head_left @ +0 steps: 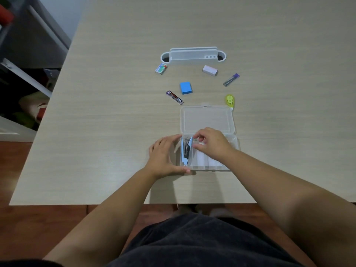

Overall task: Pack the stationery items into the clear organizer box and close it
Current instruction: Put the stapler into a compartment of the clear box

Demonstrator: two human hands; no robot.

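The clear organizer box [236, 145] lies open near the table's front edge, its lid [207, 119] folded back flat. A light blue stapler [186, 150] sits in the box's leftmost compartment. My left hand [163, 157] grips the box's left wall and front left corner. My right hand [211, 144] reaches over the compartments, its fingertips pinching the stapler's top end. Loose on the table beyond the box lie a blue eraser [186, 87], a dark lead tube [175, 97], a purple-capped lead tube [231, 79], a yellow correction tape [230, 100], a green-and-white small box [161, 68] and a white small box [210, 70].
A white desk organizer tray [193, 55] stands farther back on the beige wooden table [107, 120]. The table's left edge borders shelving with clutter [28, 105]. My lap in dark clothing is below the front edge.
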